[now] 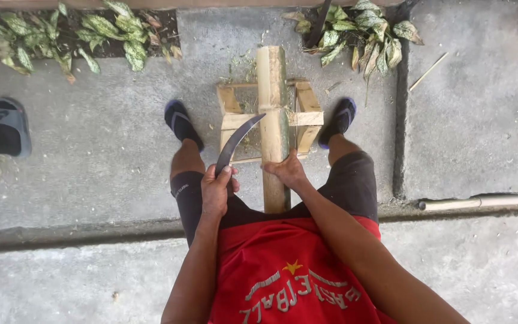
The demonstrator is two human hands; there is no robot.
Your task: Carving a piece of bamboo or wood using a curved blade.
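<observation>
- Seen from the head camera looking straight down, the person stands astride a small wooden stand (300, 117) on grey concrete floor (103, 150), one dark sandal on each side of it.
- A thick length of bamboo (273, 90) lies along the top of the stand, pointing away from the person, and its near end reaches back between the thighs.
- The left hand (216, 191) is closed around the handle of a curved knife (238, 137); the dark blade arcs up and to the right, and its tip touches the left edge of the bamboo about where the stand's cross-piece runs.
- The right hand (287, 170) is clamped on the bamboo's near part, fingers spread over the top of it, just below the stand.
- The two hands are near each other but apart, each gripping its own thing.
- Green shavings and bits of fibre lie on the stand and on the concrete just beyond it.
- The person wears a red shirt and dark shorts.
- Leafy plants (355, 33) with pale-spotted leaves grow along the top edge, on both sides of the bamboo's far end.
- At the left edge another person's foot in a grey sandal (12, 123) shows, well apart from the work.
- A pale pole (481, 201) lies along a seam in the concrete at the right, and a thin stick (428, 71) lies further up on that side.
</observation>
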